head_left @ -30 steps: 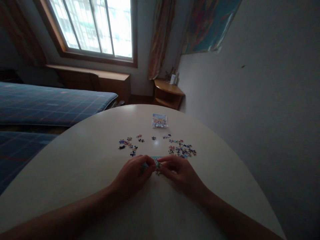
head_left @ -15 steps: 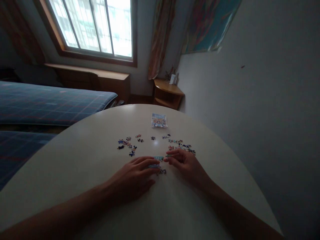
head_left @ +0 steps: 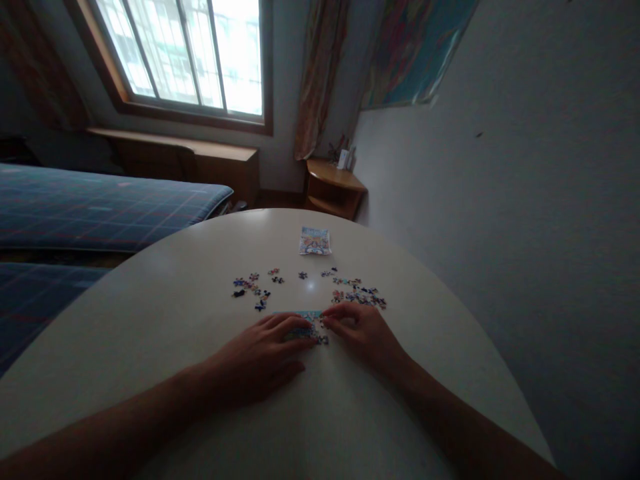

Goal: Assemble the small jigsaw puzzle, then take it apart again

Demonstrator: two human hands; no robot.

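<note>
My left hand lies with fingers stretched over a partly joined jigsaw puzzle, covering much of it. The puzzle's light blue upper edge and its right side show past the fingertips. At the upper right corner of the puzzle, my right hand is closed in a pinch on a small puzzle piece, mostly hidden by the fingertips. Beyond my right hand is a cluster of loose puzzle pieces. More loose pieces are scattered beyond my left hand.
A small printed picture packet lies toward the far side of the round white table. Past the table are a plaid mattress on the left and a wooden corner shelf. A wall runs along the right.
My right hand has moved slightly left, bringing the pinched piece against the puzzle's edge. My left hand has shifted slightly left, and more of the puzzle shows.
</note>
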